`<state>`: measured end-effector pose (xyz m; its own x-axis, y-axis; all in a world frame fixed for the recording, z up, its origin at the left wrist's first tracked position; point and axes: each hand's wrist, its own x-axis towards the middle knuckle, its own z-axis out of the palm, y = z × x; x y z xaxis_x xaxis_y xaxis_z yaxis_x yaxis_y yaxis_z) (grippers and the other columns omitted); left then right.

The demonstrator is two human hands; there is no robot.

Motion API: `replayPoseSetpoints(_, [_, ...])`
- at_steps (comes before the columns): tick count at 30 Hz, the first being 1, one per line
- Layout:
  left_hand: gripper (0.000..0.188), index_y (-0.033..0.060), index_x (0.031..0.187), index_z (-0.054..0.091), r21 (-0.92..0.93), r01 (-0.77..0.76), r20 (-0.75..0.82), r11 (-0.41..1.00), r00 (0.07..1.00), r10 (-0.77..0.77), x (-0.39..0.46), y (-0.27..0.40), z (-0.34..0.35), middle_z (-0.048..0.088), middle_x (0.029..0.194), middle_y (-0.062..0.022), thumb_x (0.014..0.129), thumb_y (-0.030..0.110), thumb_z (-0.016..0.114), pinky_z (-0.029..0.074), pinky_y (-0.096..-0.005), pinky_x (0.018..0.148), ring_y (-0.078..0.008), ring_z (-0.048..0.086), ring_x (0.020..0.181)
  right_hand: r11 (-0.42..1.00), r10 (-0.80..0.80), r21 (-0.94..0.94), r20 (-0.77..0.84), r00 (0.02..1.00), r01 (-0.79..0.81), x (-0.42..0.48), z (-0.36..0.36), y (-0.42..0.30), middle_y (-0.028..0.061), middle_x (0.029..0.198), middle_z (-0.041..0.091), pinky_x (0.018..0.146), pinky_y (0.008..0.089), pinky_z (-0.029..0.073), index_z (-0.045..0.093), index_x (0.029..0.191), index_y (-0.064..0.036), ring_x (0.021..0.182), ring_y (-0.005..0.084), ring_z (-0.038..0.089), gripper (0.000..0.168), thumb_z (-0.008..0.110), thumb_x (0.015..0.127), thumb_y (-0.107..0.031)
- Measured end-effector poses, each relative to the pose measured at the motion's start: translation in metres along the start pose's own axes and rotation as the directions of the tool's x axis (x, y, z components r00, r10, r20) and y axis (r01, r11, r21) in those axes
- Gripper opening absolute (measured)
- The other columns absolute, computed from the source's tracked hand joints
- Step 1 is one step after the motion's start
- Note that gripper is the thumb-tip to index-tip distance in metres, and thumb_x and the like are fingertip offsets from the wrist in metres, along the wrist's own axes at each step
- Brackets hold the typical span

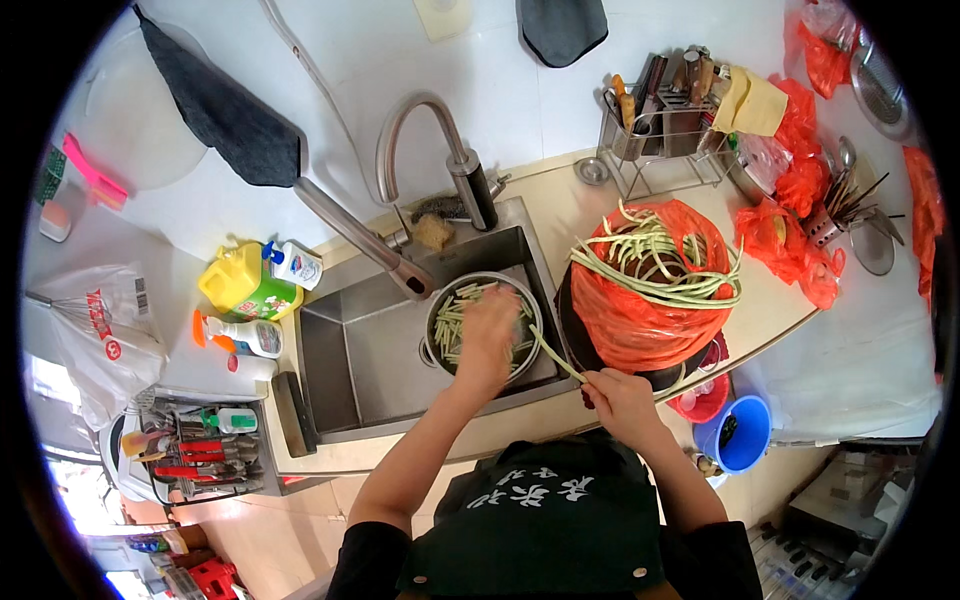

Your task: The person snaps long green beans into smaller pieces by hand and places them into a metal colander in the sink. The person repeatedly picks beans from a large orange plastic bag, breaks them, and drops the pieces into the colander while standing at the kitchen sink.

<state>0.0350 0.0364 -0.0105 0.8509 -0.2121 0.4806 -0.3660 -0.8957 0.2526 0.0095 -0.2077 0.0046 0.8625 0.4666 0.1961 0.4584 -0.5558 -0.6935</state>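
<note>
My right hand grips one end of a long green bean, which slants up and left to the rim of a round metal pot. Over that pot is my left hand, blurred, so its fingers and anything in them cannot be made out. Short cut bean pieces lie inside the pot, which stands in a stainless steel sink. To the right, a heap of whole long beans rests on a red plastic bag set in a dark, round pan.
A faucet rises behind the sink, and its pull-out-style spout reaches over the basin. Cleaning bottles stand left. A knife rack is at the back right. Below the counter's right edge sits a blue bucket.
</note>
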Motion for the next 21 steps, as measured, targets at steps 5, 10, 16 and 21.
replayPoseSetpoints(5, [0.032,0.0028,0.107,0.060,-0.288,-0.238,0.319,0.928,0.890,0.327,0.005,0.020,-0.011,0.058,0.102,-0.0135,0.075,0.006,0.061,0.040,-0.0428,0.096,-0.0300,0.053,0.107,0.998,-0.035,-0.051,0.040,0.999,0.037,0.008,-0.003,-0.011,0.0100,0.072,0.058,0.054,0.0405,0.047,0.065,0.099,-0.005,0.064,0.0309,0.061,0.016,0.063,0.086,-0.014])
replayPoseSetpoints(10, [0.012,0.0028,0.096,0.058,-0.392,0.028,0.186,0.919,0.981,0.050,-0.009,0.002,0.008,0.055,0.081,-0.0111,0.086,0.009,0.059,0.046,-0.0395,0.074,-0.0301,0.056,0.079,0.999,0.036,-0.037,0.016,0.999,-0.035,-0.001,-0.015,-0.004,0.0117,0.073,0.060,0.057,0.0372,0.047,0.066,0.098,-0.002,0.065,0.0300,0.062,0.015,0.065,0.084,-0.009])
replayPoseSetpoints(16, [0.005,0.0017,0.096,0.056,-0.714,0.655,0.398,0.246,0.670,-0.626,-0.016,-0.009,0.023,0.060,0.086,-0.0121,0.093,0.003,0.052,0.045,-0.0329,0.073,-0.0272,0.057,0.076,0.998,0.020,-0.066,-0.032,0.999,-0.022,-0.013,-0.004,0.011,0.0105,0.074,0.060,0.057,0.0376,0.048,0.066,0.093,-0.004,0.066,0.0296,0.062,0.012,0.065,0.083,-0.010])
replayPoseSetpoints(21, [0.013,0.0043,0.096,0.057,-0.580,0.003,-0.084,0.815,0.994,-0.064,0.004,0.013,0.003,0.062,0.086,-0.0106,0.085,-0.004,0.055,0.047,-0.0405,0.085,-0.0286,0.061,0.084,0.996,-0.017,-0.090,-0.027,1.000,0.014,-0.007,-0.004,0.010,0.0098,0.072,0.058,0.056,0.0386,0.048,0.066,0.092,-0.006,0.064,0.0293,0.061,0.011,0.066,0.082,-0.011])
